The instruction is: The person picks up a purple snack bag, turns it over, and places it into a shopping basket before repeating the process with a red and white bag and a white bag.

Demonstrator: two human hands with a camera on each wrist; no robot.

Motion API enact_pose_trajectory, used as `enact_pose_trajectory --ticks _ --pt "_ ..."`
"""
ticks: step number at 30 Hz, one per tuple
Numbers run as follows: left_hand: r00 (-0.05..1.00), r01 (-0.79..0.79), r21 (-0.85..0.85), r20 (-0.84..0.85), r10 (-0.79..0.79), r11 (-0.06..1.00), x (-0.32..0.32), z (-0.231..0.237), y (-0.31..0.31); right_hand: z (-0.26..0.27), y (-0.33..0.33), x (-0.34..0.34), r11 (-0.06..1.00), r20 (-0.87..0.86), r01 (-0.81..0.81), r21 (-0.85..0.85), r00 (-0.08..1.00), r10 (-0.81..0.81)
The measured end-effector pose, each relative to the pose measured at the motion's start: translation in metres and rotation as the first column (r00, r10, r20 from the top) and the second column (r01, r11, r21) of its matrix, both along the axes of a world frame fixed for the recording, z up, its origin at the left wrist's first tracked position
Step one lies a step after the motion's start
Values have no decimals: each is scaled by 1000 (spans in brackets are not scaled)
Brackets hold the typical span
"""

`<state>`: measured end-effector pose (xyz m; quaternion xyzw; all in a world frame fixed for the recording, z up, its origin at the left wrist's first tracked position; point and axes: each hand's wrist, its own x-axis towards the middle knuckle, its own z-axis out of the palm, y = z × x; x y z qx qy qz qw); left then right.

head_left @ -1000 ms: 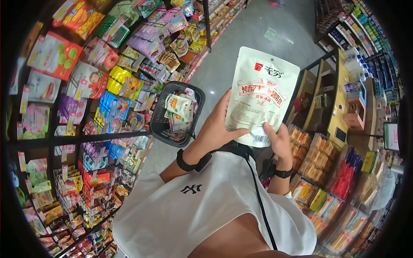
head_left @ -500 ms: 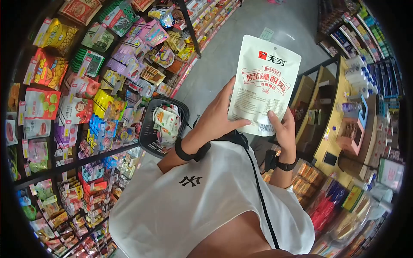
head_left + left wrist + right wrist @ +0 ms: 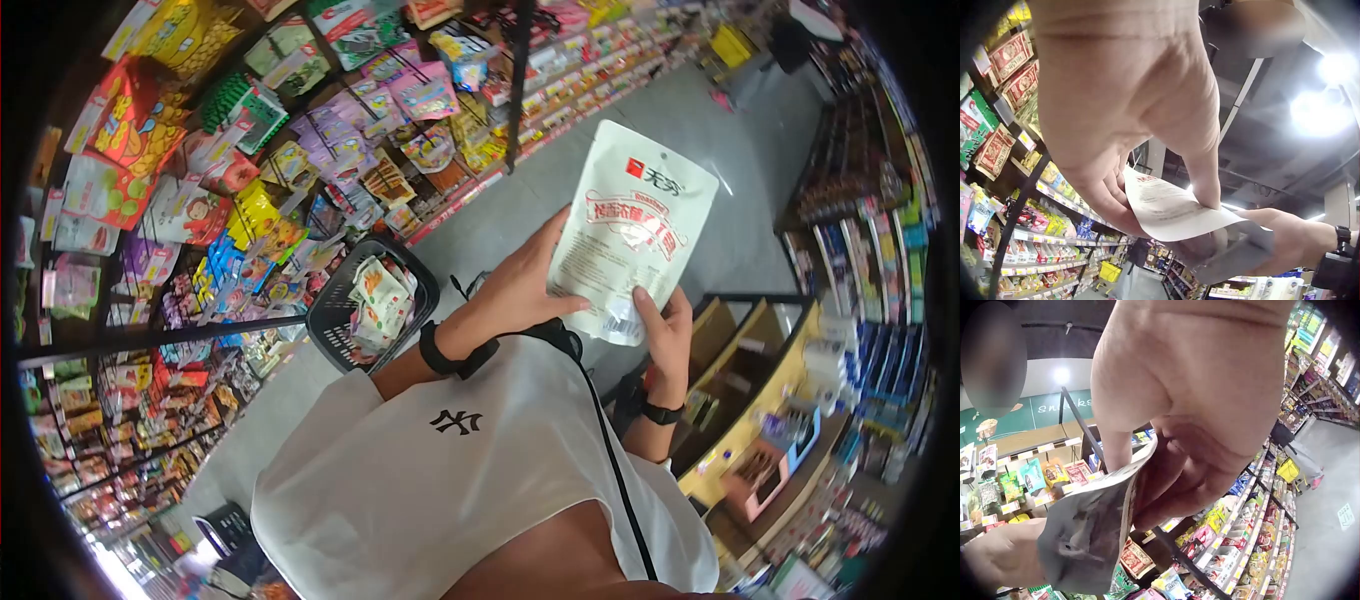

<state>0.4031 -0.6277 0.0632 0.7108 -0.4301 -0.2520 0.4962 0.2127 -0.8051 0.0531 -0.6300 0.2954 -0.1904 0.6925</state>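
Both hands hold up a pale snack pouch (image 3: pixel 632 240) with red and black print, its text side facing the head camera. My left hand (image 3: pixel 522 280) grips its left edge, thumb on the printed face and fingers behind. At the lower right corner my right hand (image 3: pixel 668 330) pinches it, thumb in front. In the left wrist view the pouch (image 3: pixel 1169 209) bows between the left hand (image 3: pixel 1135 94) and the right hand. The right wrist view shows its dark grey side (image 3: pixel 1085 534) beneath the right hand (image 3: pixel 1197 394).
A black basket (image 3: pixel 428 285) with several packets (image 3: pixel 382 290) is beside my left forearm. Snack racks (image 3: pixel 180 200) line the left side. A wooden shelf unit (image 3: pixel 740 400) stands at right. Down the aisle is a person near a yellow basket (image 3: pixel 1110 271).
The head view has swung, bringing the person and yellow basket into sight down the aisle. The pouch sits slightly further right in view, still held in both hands.
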Motion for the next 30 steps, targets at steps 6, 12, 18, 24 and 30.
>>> enact_pose_trajectory --ticks 6,12,18,24,30 --pt "989 -114 -58 93 119 992 57 -8 -30 -4 -57 79 987 -17 -152 -44 988 152" --pt "957 -290 74 12 290 954 74 1 -38 -14 -98 143 927 4 -375 -19 927 375" --pt "855 -518 95 42 516 850 64 -4 -71 -18 -152 188 806 -15 -582 -107 812 584" --pt "781 -623 240 135 610 745 47 -8 -121 -40 -211 203 710 5 -694 -117 715 700" --pt "745 -665 209 119 657 717 26 -18 -136 -67 -243 209 591 -31 -803 -73 594 804"
